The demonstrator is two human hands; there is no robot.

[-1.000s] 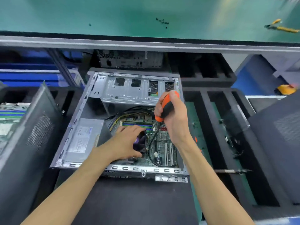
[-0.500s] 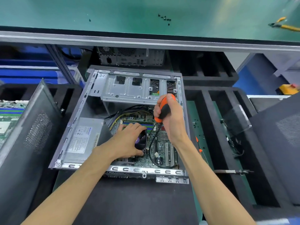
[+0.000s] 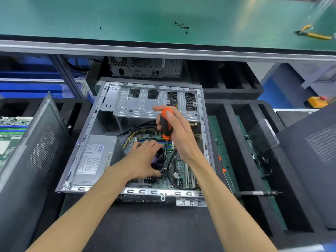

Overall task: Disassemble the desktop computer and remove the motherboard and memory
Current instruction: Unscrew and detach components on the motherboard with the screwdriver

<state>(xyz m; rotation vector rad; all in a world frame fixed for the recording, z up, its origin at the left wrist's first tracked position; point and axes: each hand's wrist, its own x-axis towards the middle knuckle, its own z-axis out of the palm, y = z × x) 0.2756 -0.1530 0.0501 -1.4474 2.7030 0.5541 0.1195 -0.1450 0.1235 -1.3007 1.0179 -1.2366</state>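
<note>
Unscrewing beside the fan

Your right hand (image 3: 179, 135) has lowered the gripped screwdriver (image 3: 165, 125) onto the motherboard (image 3: 179, 167), still seated in the case (image 3: 101, 142); your left hand (image 3: 145, 160) keeps resting flat on the fan (image 3: 158, 161), so removal isn't near.

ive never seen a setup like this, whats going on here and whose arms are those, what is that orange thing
The picture comes from a camera worn on a person's head, looking down, so the arms are theirs. An open desktop computer case lies on its side. The right hand grips an orange-and-black screwdriver, tip down on the green motherboard. The left hand rests on the cooling fan. The grey box is the power supply. Loose screws and yellow-handled pliers lie on the green bench above.
</note>
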